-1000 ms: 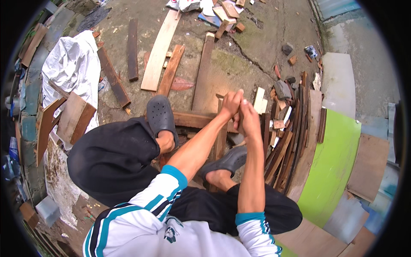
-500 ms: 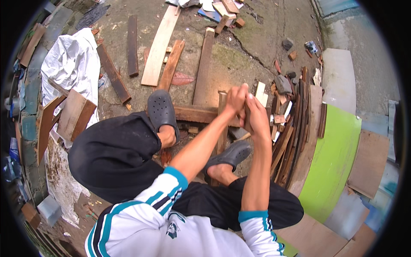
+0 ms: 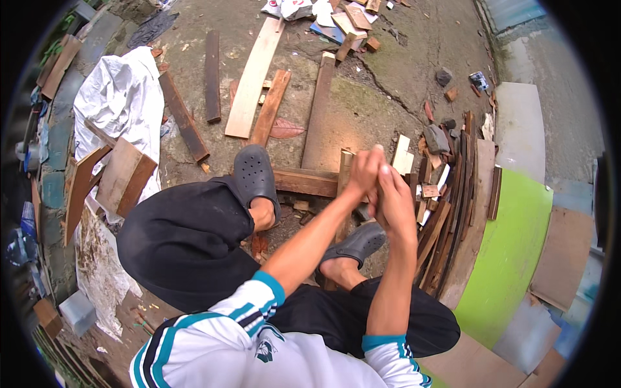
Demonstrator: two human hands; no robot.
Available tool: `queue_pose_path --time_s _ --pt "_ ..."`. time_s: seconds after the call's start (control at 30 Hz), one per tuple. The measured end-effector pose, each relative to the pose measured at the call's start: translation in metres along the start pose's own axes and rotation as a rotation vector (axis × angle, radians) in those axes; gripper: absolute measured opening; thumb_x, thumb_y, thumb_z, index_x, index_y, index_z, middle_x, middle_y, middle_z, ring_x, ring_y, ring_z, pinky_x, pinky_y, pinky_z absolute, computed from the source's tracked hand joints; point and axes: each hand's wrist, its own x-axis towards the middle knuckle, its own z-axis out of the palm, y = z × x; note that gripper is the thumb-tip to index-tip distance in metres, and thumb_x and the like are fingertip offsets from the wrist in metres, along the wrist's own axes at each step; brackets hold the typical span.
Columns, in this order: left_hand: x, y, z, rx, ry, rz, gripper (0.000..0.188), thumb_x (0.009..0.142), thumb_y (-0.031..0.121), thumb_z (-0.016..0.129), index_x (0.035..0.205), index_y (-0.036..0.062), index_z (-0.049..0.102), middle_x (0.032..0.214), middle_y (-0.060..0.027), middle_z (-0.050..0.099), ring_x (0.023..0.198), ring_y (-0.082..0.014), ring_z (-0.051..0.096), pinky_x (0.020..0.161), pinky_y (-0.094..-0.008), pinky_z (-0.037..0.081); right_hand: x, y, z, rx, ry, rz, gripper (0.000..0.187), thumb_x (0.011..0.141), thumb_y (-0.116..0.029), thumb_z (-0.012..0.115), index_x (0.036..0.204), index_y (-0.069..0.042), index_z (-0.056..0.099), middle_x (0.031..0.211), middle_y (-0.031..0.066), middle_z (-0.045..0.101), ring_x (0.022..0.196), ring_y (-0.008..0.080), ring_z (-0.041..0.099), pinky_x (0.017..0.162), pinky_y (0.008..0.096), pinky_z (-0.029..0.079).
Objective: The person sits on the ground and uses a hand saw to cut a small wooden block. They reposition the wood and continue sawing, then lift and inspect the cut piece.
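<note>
Out in front of me, my left hand [image 3: 365, 171] and my right hand [image 3: 396, 202] are pressed together, the left one's fingers curled against the right. Both are closed, and whatever may lie between them is hidden. Just below and behind them a narrow upright-looking wood strip [image 3: 345, 169] meets a dark brown wooden bar [image 3: 307, 182] that lies crosswise on the ground. A long brown board [image 3: 318, 107] runs away from that bar. My feet, in dark clogs [image 3: 254, 171], are either side of the strip.
Loose planks [image 3: 255, 77] lie on the cracked concrete ahead. To the right are stacked wood strips [image 3: 462, 194] and a green panel [image 3: 508, 239]. A white sheet [image 3: 119, 97] and leaning wood pieces [image 3: 126, 176] are on the left. Offcuts [image 3: 352, 19] are heaped at the far side.
The whole scene has shifted slightly right and down in the picture. My hands stay pressed together over the same spot beside the wood strip.
</note>
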Motion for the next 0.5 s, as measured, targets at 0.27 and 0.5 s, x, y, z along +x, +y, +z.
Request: queue_pose_path --time_s 0.27,0.5 --pt "0.008 -0.055 -0.016 -0.038 -0.063 0.039 0.051 0.099 0.034 0.046 0.066 -0.0020 0.058 0.059 -0.0126 0.059 0.055 -0.0232 0.056 0.058 -0.0405 0.045 0.027 0.052 0.016 0.117 0.023 -0.140 0.040 0.110 -0.034 0.053 0.131 -0.001 0.063 0.068 0.0007 0.055 0.050 0.0099 0.050 0.043 0.0262 0.042" --pt "-0.016 -0.007 -0.002 0.006 -0.008 -0.001 0.047 0.101 0.035 0.043 0.076 -0.0021 0.059 0.063 -0.0172 0.060 0.059 -0.0289 0.058 0.061 -0.0416 0.044 -0.020 -0.006 0.002 -0.045 -0.016 -0.004 0.039 0.112 -0.035 0.048 0.129 -0.003 0.063 0.065 0.0000 0.051 0.047 0.0093 0.047 0.043 0.0255 0.040"
